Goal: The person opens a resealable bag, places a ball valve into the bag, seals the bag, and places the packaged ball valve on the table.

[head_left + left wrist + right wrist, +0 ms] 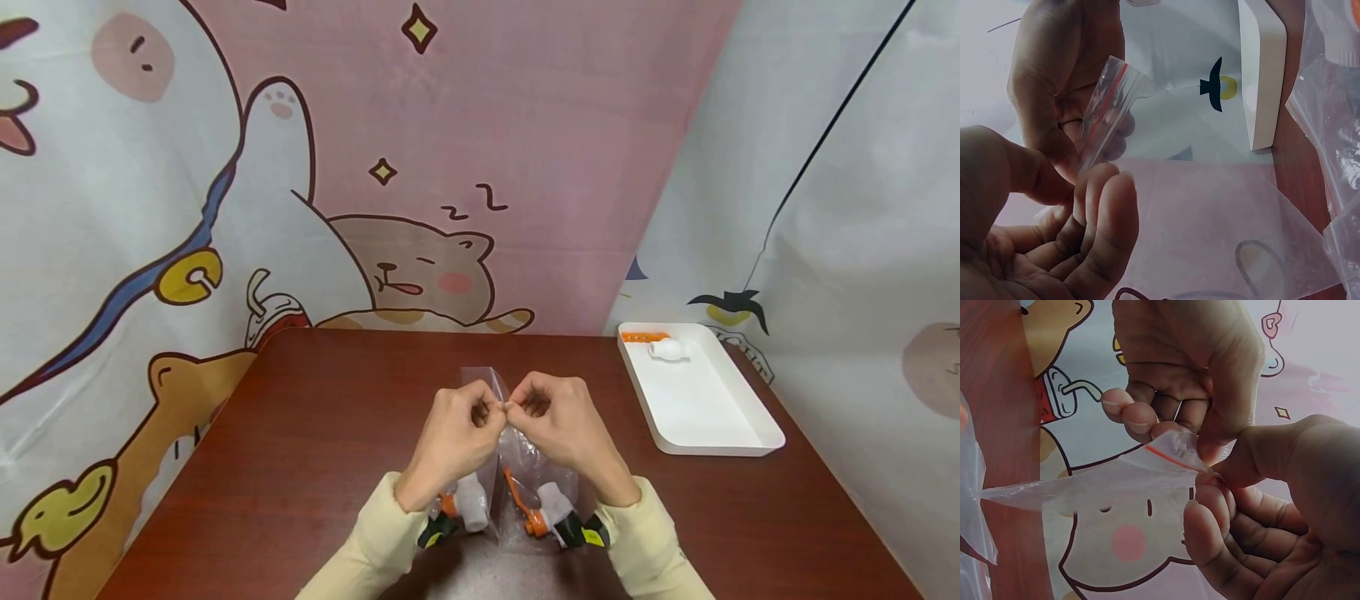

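Observation:
Above the table's front middle, the fingers of both hands meet at the top of a clear zip bag point(1105, 112) with a red strip along its seal. My left hand point(456, 429) pinches the edge between thumb and forefinger. Right beside it, my right hand point(562, 417) pinches the same edge, thumb against bent forefinger. In the right wrist view the bag point(1172, 453) hangs flat and looks empty there. Below the hands lie clear bags point(525, 454) with white pieces point(555, 502) and orange pieces point(535, 523), partly hidden by the wrists.
A white tray point(708, 396) stands on the right of the brown table point(337, 433). At its far end lie an orange strip point(645, 337) and a white bottle-shaped piece point(670, 350). A cartoon-printed cloth point(562, 167) hangs behind the table.

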Demonstrator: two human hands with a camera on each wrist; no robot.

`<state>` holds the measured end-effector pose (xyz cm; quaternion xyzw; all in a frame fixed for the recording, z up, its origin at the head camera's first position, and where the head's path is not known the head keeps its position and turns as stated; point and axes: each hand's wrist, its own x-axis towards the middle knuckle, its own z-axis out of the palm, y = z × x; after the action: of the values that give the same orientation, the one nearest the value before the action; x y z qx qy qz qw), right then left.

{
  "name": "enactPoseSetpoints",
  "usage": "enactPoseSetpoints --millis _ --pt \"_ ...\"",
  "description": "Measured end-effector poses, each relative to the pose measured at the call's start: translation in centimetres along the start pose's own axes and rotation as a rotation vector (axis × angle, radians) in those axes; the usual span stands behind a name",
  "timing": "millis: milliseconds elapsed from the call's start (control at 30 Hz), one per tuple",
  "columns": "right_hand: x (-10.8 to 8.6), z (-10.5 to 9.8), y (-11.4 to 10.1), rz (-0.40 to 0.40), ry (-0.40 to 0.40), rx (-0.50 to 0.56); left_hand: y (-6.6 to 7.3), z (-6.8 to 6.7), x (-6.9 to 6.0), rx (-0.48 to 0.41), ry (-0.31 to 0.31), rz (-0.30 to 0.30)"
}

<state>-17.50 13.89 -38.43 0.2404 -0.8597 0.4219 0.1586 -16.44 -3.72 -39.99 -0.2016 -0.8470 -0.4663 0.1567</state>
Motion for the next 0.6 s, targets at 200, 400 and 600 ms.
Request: enactPoseSetpoints --millis 200,400,600 --pt "-0.02 0.05 -0.09 0.004 0.001 -0.007 -0.04 0.00 -0.06 -0.005 -0.003 -0.005" --pt "-0.17 -0.06 -0.19 0.011 0.037 -0.059 -0.02 0.08 -0.09 0.015 0.018 -0.006" --pt "-0.08 -0.19 -0.24 0.020 0.038 -0.069 0.00 -0.11 0.02 0.013 0.023 -0.011"
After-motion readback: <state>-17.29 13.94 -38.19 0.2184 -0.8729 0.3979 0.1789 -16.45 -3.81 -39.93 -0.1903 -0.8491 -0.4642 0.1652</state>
